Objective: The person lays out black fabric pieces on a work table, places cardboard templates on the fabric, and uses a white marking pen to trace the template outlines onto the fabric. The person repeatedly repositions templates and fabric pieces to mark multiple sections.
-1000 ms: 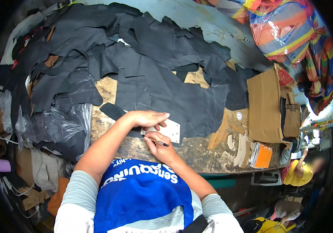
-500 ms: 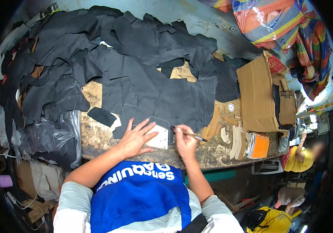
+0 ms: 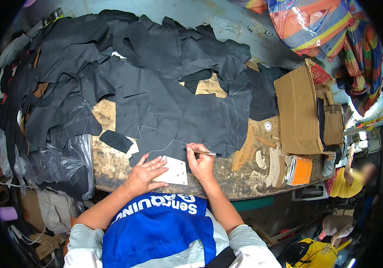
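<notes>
On a sheet of black leather [image 3: 164,107] spread over the wooden table, a white flat template [image 3: 174,172] with small dark holes lies at the near edge. My left hand [image 3: 143,177] is open, its fingers stretched out over the template's left part. Just right of the template, my right hand [image 3: 200,164] is closed round a slim pen [image 3: 206,152], with the pen's tip close to the leather. Thin pale lines are drawn on the leather, one curving just beyond the template and others at its right side.
Dark leather pieces are heaped at the far left. An open cardboard box [image 3: 296,111] stands on the right, with an orange-covered bundle [image 3: 299,170] and pale template pieces [image 3: 273,167] nearby. Clear plastic [image 3: 73,156] hangs at the left edge. People in yellow shirts are at the far right.
The template has shifted toward me and slightly left, with my left hand on it. More of the pale curved line shows beyond it. My right hand and the pen have moved slightly left.
</notes>
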A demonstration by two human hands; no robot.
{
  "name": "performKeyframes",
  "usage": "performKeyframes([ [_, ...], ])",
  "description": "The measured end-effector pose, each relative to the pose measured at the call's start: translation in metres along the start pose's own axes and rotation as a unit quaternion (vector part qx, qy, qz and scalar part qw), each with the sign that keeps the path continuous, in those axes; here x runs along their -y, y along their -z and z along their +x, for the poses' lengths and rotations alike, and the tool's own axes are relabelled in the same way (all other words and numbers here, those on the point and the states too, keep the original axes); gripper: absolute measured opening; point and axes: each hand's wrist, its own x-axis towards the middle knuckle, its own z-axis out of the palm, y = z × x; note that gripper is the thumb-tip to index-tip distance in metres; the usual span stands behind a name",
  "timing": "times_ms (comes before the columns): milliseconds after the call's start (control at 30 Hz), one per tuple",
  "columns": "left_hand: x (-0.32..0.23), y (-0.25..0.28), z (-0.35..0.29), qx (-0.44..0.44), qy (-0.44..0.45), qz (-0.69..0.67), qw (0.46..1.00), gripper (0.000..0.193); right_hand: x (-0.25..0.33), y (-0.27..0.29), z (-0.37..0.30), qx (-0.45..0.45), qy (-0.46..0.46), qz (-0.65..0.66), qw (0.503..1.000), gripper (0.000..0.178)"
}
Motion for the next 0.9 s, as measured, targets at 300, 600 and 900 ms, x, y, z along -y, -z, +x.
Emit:
performKeyframes([
  [300, -0.002, 0.006, 0.004, -0.132, 0.024, -0.126, 0.983, 0.025, -0.002, -0.001, -0.004, -0.026, 0.026, -0.027, 0.999, 0.007],
  [600, -0.023, 0.016, 0.034, -0.134, 0.136, -0.210, 0.959, 0.010, 0.022, 0.020, -0.009, -0.004, -0.139, 0.247, 0.959, 0.025],
  [900, 0.000, 0.022, 0.062, -0.078, 0.362, 0.111, 0.922, 0.065, 0.002, 0.117, -0.009, -0.236, -0.131, 0.117, 0.956, 0.032],
])
